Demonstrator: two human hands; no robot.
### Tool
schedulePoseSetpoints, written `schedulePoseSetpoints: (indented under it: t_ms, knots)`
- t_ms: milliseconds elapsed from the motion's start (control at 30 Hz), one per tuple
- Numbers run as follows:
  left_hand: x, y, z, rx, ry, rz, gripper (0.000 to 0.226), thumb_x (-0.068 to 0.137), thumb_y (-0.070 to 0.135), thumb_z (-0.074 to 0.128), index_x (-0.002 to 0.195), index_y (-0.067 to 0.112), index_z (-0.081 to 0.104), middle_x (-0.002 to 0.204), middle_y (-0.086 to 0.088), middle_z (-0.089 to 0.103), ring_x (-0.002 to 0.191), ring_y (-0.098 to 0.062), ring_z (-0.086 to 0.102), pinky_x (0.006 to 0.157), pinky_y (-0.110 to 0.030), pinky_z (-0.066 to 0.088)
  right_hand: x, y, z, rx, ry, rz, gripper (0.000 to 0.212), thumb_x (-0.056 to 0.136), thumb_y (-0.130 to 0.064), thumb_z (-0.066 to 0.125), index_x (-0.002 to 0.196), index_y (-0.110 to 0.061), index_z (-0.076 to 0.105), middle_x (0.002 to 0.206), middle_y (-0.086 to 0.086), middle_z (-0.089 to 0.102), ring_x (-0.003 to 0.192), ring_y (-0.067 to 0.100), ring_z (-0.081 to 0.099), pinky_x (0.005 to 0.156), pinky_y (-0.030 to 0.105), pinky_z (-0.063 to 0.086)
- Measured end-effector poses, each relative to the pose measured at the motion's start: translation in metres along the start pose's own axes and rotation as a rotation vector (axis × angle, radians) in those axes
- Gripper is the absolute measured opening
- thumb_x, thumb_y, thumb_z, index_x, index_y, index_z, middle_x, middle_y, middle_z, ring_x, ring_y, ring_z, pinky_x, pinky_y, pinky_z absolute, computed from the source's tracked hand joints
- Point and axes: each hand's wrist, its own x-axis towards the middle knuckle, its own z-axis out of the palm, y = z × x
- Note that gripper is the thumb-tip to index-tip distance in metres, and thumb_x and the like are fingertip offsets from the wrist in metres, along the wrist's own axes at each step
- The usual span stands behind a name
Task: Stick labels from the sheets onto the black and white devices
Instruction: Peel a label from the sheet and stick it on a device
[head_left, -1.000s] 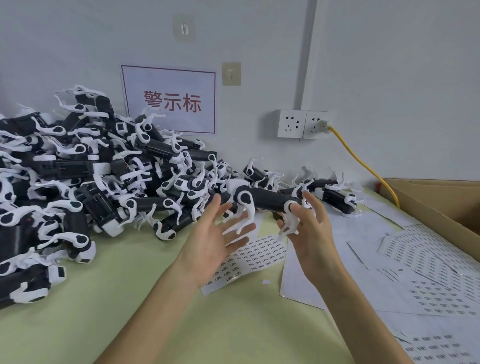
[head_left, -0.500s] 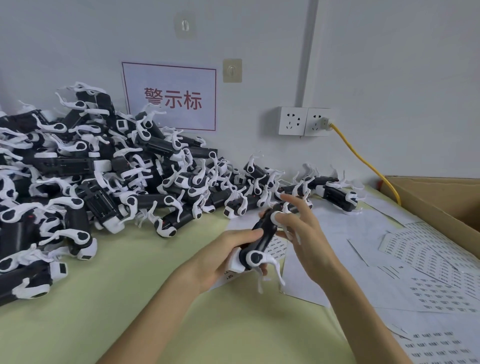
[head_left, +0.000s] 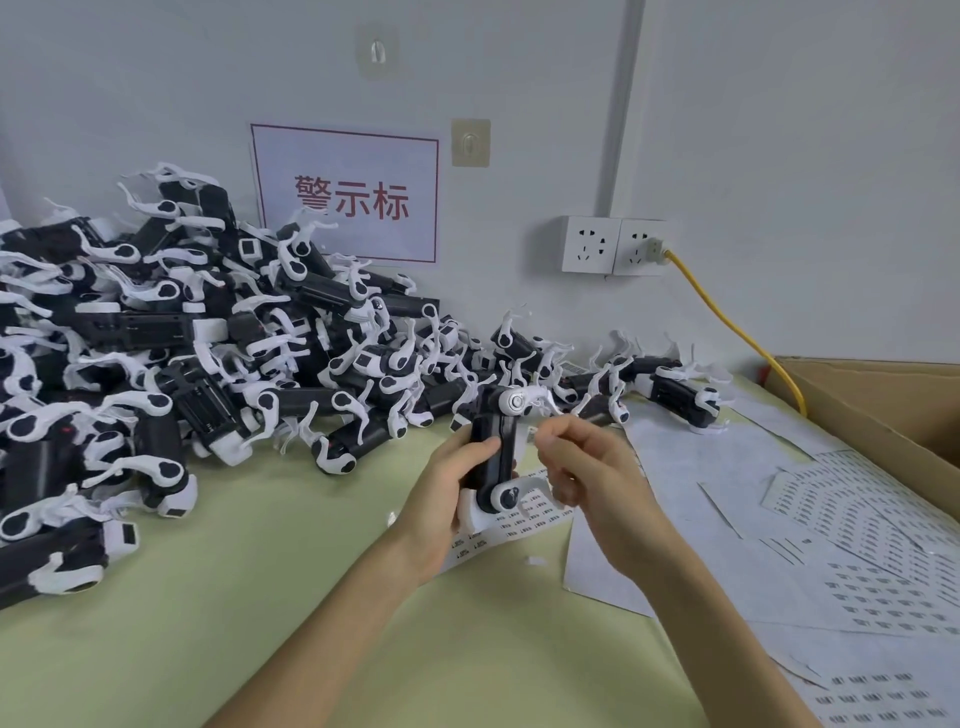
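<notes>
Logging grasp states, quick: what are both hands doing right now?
Left hand: grips the black and white device, held upright.
Right hand: fingers curled beside the device; whether they pinch anything cannot be told.

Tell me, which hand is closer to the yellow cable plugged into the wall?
The right hand. It sits below and left of the yellow cable, beside the held device. The left hand grips that device from its other side, farther left of the cable.

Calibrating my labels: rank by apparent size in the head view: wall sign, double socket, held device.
1. wall sign
2. held device, though nearness to the camera inflates it
3. double socket
</notes>
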Motion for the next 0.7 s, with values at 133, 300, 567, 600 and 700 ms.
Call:
schedulePoseSetpoints:
  t_ms: [133,300,567,600,700]
  knots:
    - [-0.002,-0.001,0.004,0.04,-0.013,0.035,0.035,0.091,0.036,0.06,0.123,0.026,0.07,0.12,-0.01,0.074,0.11,-0.023,0.071,0.097,-0.041,0.051,-0.001,0.005,0.005,-0.099,0.013,-0.067,0.017,0.102,-0.012,0.06,0.085,-0.013,0.063,0.067,-0.008,0.046,0.061,0.009,0.035,0.057,0.017,0.032]
    - [-0.002,-0.005,0.005,0.118,0.004,0.072,0.027,0.106,0.025,0.051,0.131,0.023,0.062,0.129,-0.009,0.069,0.122,-0.024,0.065,0.105,-0.041,0.05,-0.003,0.006,0.011,-0.116,0.071,-0.1,0.015,0.095,-0.028,0.06,0.082,-0.023,0.063,0.072,-0.012,0.051,0.063,0.004,0.043,0.06,0.011,0.037]
    - [-0.001,-0.013,0.009,0.136,-0.032,0.136,0.04,0.091,0.036,0.06,0.131,0.028,0.058,0.126,0.004,0.071,0.123,-0.011,0.064,0.106,-0.036,0.047,-0.001,0.01,0.012,-0.169,0.111,-0.118,0.019,0.102,-0.029,0.058,0.087,-0.018,0.062,0.075,-0.016,0.055,0.077,0.031,0.058,0.073,0.029,0.043]
    - [-0.001,-0.014,0.008,0.14,-0.043,0.144,0.041,0.091,0.036,0.059,0.132,0.029,0.057,0.129,0.006,0.07,0.126,-0.012,0.062,0.109,-0.038,0.045,-0.002,0.01,0.012,-0.185,0.111,-0.117,0.02,0.104,-0.027,0.057,0.087,-0.018,0.062,0.073,-0.016,0.055,0.077,0.034,0.058,0.072,0.031,0.043]
    - [-0.001,-0.016,0.009,0.144,-0.063,0.158,0.041,0.093,0.036,0.058,0.134,0.031,0.055,0.133,0.006,0.068,0.129,-0.012,0.06,0.115,-0.044,0.042,-0.003,0.009,0.013,-0.207,0.119,-0.128,0.019,0.102,-0.029,0.055,0.086,-0.02,0.061,0.066,-0.018,0.052,0.07,0.03,0.056,0.069,0.034,0.043]
